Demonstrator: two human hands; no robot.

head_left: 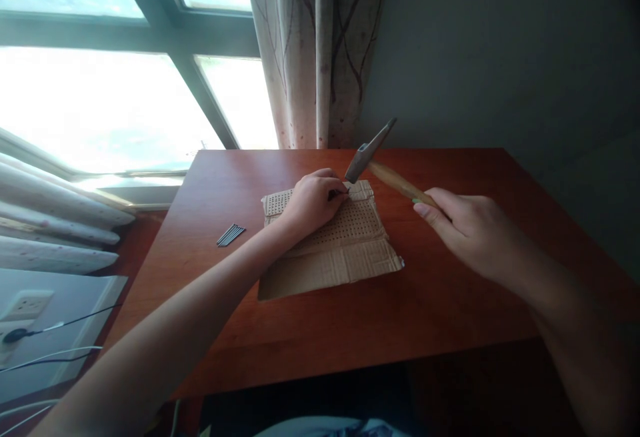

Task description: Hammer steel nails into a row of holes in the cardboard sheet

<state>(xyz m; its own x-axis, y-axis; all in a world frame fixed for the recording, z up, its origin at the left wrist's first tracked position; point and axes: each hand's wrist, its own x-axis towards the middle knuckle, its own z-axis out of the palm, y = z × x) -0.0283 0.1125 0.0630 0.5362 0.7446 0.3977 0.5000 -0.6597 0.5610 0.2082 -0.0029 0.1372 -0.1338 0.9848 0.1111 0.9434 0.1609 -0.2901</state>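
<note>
At the very bottom, nearest you, a bit of pale clothing (330, 427) showed before the front edge of the reddish-brown table (450, 310). To your left, low on the wall, a black plug (19, 335) sat in a white socket (27, 304), with cables beside it.

On the table before you lay a piece of cardboard (330, 267), its near part plain and creased, its farther part dotted with rows of small holes. Left of it, well apart, a small bundle of grey nails (231, 235) lay slantwise, side by side on the wood.

Your right hand (465, 224) was closed around the wooden handle of a hammer (400, 182), thumb along the grip, raised to the right of the cardboard. Your left hand (315, 200) reached over the holed part, its fingertips pinched on a thin dark piece (349, 190), mostly hidden and too small to tell exactly what it was. The metal hammer head (363, 157) hung tilted near the cardboard's far edge, its lower end just beside those fingertips; you could not tell whether it touched the piece.

Beyond the table hung a patterned curtain (295, 57), between a bright window (200, 34) on the left and a grey wall (500, 57) on the right.
</note>
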